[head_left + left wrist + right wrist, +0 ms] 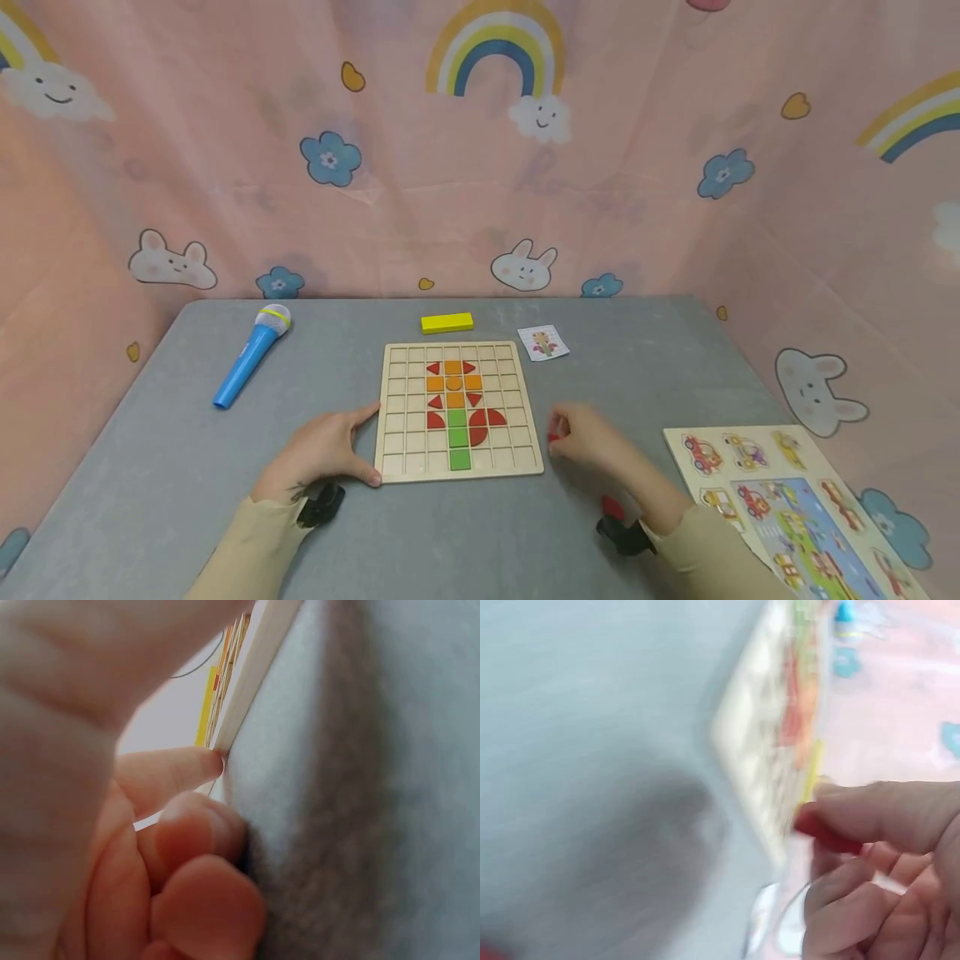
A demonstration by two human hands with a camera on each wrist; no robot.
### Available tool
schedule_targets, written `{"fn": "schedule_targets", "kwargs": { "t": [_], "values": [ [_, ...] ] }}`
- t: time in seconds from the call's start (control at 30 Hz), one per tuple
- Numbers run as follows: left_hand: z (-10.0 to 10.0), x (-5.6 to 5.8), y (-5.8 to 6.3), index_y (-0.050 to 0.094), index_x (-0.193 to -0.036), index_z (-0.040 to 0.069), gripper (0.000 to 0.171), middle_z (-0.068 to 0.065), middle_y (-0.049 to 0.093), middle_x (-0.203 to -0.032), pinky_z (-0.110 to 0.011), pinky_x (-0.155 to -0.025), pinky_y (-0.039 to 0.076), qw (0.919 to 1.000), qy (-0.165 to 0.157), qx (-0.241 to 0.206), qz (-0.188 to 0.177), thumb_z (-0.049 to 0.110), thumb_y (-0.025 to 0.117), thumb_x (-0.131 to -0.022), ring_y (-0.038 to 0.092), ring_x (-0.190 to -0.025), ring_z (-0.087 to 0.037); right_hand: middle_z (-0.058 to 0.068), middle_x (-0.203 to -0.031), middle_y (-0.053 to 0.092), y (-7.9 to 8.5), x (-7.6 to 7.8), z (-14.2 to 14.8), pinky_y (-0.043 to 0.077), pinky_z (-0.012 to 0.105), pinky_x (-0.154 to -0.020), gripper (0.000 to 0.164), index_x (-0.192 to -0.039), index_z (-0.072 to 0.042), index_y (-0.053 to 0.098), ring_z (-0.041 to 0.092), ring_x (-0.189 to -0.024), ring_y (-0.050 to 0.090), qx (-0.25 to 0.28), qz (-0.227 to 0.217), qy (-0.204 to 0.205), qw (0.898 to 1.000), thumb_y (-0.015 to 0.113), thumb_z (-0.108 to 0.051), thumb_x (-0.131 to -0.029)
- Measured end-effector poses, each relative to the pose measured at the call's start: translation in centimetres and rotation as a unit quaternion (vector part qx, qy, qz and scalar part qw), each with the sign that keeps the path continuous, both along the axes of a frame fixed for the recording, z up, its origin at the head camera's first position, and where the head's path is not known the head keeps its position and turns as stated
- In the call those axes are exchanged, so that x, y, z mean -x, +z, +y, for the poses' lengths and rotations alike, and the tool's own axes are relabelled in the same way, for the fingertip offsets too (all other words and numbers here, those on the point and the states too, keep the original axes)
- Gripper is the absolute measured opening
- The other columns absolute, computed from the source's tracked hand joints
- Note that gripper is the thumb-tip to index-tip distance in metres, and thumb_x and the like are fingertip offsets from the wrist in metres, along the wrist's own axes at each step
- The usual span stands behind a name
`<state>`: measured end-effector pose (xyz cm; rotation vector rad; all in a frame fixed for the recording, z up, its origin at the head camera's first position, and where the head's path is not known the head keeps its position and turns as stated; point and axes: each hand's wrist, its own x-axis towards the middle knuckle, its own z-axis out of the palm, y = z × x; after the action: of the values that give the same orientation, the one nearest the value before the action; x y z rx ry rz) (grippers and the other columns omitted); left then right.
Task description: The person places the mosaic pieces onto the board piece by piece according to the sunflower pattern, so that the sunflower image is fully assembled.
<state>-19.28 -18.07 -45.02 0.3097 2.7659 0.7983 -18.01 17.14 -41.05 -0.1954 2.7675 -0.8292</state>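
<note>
A square wooden grid board (pixel 405 467) lies in the middle of the table, bearing a flower-like pattern of red, orange and green pieces. My left hand (pixel 322 450) rests at its left edge, with the index finger and thumb touching the side; in the left wrist view a fingertip (pixel 210 763) meets the rim. Just right of the board, my right hand (pixel 592 437) pinches a small red piece (pixel 829 831) between thumb and fingers; its full shape is partly hidden. Another red piece (pixel 612 507) lies on the table beside the right wrist.
Behind the board lie a yellow block (pixel 447 323) and a small pattern card (pixel 543 342). A blue toy microphone (pixel 251 358) lies at the left. A vehicle picture puzzle (pixel 682 450) sits at the right, partly behind the right forearm. A pink printed curtain (pixel 420 208) surrounds the table.
</note>
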Motion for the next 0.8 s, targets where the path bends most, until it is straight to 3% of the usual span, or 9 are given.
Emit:
{"fn": "schedule_targets", "kwargs": {
  "t": [0.13,0.33,0.5,0.8],
  "values": [
    [-0.1,-0.1,-0.1,0.043,-0.140,0.018,0.115,-0.001,0.042,-0.058,-0.028,-0.049,0.025,1.0000,0.002,0.002,0.001,0.046,0.090,-0.039,0.035,-0.054,-0.015,0.004,-0.076,0.053,1.5,2.3,-3.3,0.038,0.027,-0.056,0.018,-0.101,-0.008,0.067,0.017,-0.067,0.047,0.046,0.008,0.022,0.999,0.064,-0.008,-0.083],
    [-0.2,-0.1,-0.2,0.042,-0.140,0.021,0.116,0.000,0.043,-0.058,-0.027,-0.048,0.025,1.0000,0.002,0.009,-0.002,0.048,0.090,-0.038,0.035,-0.052,-0.014,0.000,-0.074,0.058,1.4,4.1,-10.2,0.041,0.025,-0.060,0.003,-0.082,-0.009,0.069,0.015,-0.070,0.049,0.101,0.020,0.089,0.991,0.070,-0.009,-0.080],
    [-0.1,-0.1,-0.2,0.042,-0.141,0.021,0.117,0.001,0.042,-0.056,-0.027,-0.047,0.025,1.0000,-0.006,0.008,0.002,0.050,0.089,-0.038,0.035,-0.051,-0.013,-0.003,-0.071,0.060,0.2,4.9,-14.0,0.042,0.022,-0.058,0.007,-0.076,-0.011,0.066,0.011,-0.066,0.050,0.063,0.018,0.160,0.985,0.067,-0.006,-0.081],
    [-0.2,-0.1,-0.2,0.043,-0.140,0.021,0.116,0.001,0.042,-0.054,-0.027,-0.046,0.025,1.0000,0.001,-0.005,0.001,0.046,0.090,-0.038,0.035,-0.050,-0.013,-0.005,-0.071,0.058,-0.6,5.8,-15.8,0.041,0.023,-0.061,0.012,-0.070,-0.016,0.066,0.012,-0.067,0.050,-0.043,0.028,0.169,0.984,0.070,-0.012,-0.081]
  ]
}}
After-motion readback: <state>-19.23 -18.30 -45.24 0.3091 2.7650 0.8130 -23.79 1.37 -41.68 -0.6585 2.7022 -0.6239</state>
